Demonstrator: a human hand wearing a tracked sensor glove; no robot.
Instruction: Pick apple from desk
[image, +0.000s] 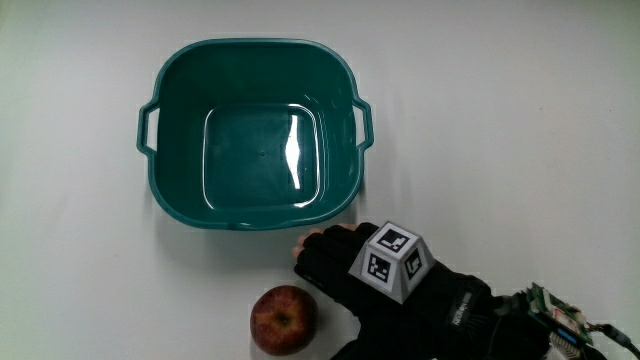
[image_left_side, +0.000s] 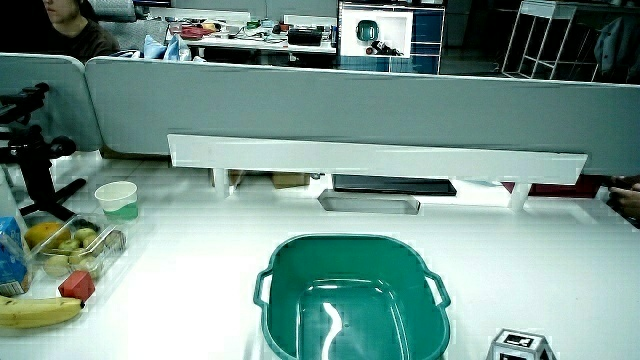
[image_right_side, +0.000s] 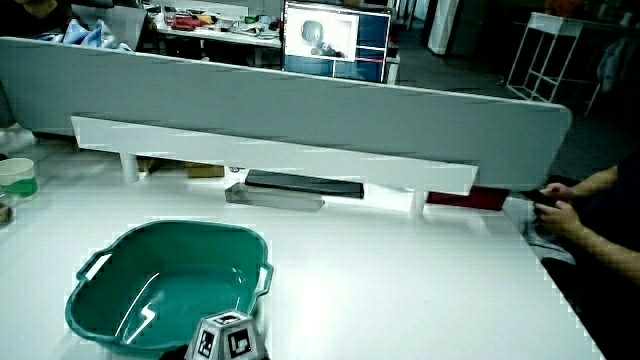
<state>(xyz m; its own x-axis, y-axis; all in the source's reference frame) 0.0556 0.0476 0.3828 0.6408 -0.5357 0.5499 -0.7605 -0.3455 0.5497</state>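
One apple (image: 284, 319) lies just beside the hand (image: 345, 268); one teal basin (image: 180, 190) sits past its relaxed, empty fingers (image: 318, 250); glove lettering unreadable.

Apple (image: 284, 319) out of both side views, only the hands' patterned cube (image_left_side: 520, 345) at their edge.

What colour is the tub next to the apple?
Teal green; the tub shows best in the main view.
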